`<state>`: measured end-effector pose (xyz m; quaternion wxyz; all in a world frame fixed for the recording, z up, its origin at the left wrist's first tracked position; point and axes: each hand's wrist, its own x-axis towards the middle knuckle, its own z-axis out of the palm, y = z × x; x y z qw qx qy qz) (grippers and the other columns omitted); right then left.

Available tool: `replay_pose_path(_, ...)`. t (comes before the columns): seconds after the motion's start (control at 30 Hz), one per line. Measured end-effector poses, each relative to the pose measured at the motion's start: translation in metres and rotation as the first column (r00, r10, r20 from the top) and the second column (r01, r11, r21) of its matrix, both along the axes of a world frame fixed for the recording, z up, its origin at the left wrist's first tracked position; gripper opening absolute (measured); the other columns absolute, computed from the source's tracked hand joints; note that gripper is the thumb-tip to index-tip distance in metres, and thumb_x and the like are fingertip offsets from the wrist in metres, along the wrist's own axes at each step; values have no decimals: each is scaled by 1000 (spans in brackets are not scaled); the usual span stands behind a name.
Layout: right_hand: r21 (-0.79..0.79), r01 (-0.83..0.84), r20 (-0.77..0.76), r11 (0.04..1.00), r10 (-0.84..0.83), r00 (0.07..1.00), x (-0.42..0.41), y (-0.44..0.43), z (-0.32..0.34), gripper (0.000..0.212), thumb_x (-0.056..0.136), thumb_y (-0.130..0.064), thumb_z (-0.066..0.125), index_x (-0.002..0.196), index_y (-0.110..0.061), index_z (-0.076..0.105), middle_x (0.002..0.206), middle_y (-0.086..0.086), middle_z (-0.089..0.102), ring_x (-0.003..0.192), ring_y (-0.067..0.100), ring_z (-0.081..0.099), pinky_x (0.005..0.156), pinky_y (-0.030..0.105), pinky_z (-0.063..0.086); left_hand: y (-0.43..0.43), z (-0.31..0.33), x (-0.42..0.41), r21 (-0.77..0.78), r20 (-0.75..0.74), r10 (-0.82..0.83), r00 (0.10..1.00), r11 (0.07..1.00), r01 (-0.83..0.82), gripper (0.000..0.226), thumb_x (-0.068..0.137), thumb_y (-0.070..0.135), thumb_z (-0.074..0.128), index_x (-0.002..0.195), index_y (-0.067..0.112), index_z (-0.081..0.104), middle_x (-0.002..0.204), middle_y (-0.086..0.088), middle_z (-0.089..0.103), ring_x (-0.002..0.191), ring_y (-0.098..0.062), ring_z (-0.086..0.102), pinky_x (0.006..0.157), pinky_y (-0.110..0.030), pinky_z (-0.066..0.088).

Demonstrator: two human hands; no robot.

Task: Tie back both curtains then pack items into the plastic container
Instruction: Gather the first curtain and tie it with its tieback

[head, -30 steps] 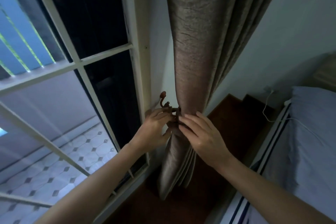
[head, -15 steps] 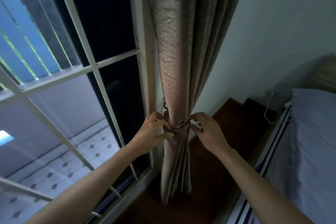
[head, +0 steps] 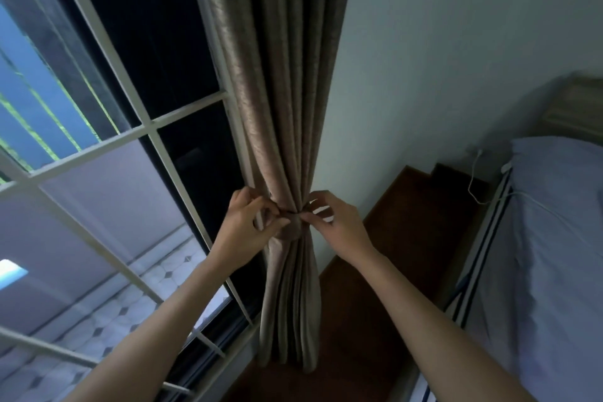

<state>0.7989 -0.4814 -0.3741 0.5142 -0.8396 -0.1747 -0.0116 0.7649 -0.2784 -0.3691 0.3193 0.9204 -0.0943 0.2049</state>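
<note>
Since the half-second-earlier frame both hands had shifted up the bundle a little and the view had swung so more wall and bed showed on the right. Curtain (head: 280, 114) was a taupe, crinkle-textured fabric gathered into narrow vertical pleats, cinched to a tight waist beside the window frame and flaring again below; its top ran out of frame. Tieback (head: 295, 215) was a thin dark band around that waist, mostly covered by fingers, so its material was hard to tell. Left hand (head: 249, 227) sat on the window side of the bundle, thumb and forefinger pinched together on the tieback end, other fingers curled. Right hand (head: 336, 222) sat on the wall side, thumb and forefinger pinching the other end of the band, remaining fingers loosely bent and apart. Whatever the band fastened to behind the curtain was hidden, possibly a wall hook. Window grille (head: 143, 127) had white flat metal bars crossing dark glass, with pale patterned tiles outside below. Bed (head: 554, 238) on the right wore smooth bluish-grey sheeting with a striped edge, cut off by the frame. White cable (head: 473, 179) trailed from the wall onto the bed. Floor (head: 391, 238) was dark reddish wood. Plastic container was not seen in this view.
</note>
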Motion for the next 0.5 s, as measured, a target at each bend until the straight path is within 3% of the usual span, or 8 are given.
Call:
replay_pose_path(0.07,36,-1,-34,999,3,999,-2,7,-1,24,86,-30,72,108,-23,65,97,-6,68,72,11,68,70,25,56,-3,0,-4,-2,43,27,999,1000,-27,13,77,19,78,84,14,68,96,10,48,97,-6,39,83,-8,36)
replay_pose_path(0.13,127,-6,-107,992,20,994,-5,14,2,17,88,-25,70,104,-22,68,97,-3,68,63,17,70,68,35,60,-3,0,-8,-31,108,95,990,995,-93,13,80,26,73,83,15,67,92,10,50,93,-8,42,82,-18,42)
replay_pose_path(0.2,194,4,-110,981,18,994,-7,19,4,8,90,-21,67,97,-23,70,93,-3,69,62,17,71,68,41,60,-6,2,-15,-51,166,165,972,986,-158,26,82,40,63,83,15,66,87,7,54,89,-10,44,81,-28,42)
replay_pose_path(0.27,224,39,-71,974,-23,997,-7,22,7,6,90,-24,66,94,-24,70,90,-4,69,65,16,70,70,43,59,-11,4,-21,0,207,206,956,978,-211,37,81,51,61,82,14,64,83,4,55,86,-12,46,83,-28,38)
replay_pose_path(0.33,217,62,-45,974,-54,998,-6,25,9,8,90,-27,65,92,-20,69,88,-4,68,70,15,68,72,45,58,-15,4,-22,54,230,239,944,965,-257,33,84,46,61,81,13,61,81,2,56,83,-16,50,85,-31,39)
replay_pose_path(0.4,152,51,-9,987,-50,999,-5,27,10,13,92,-29,61,90,-17,66,86,-5,67,74,12,66,75,44,56,-14,3,-20,46,218,294,931,950,-310,21,87,28,64,77,11,57,80,1,56,82,-22,53,85,-38,42)
replay_pose_path(0.5,184,36,-47,982,-27,999,-7,22,-2,6,94,-26,60,91,-22,63,86,-11,65,81,12,66,76,44,57,-8,2,-23,5,169,319,933,946,-324,21,86,18,69,74,14,53,77,5,53,80,-22,52,78,-33,38)
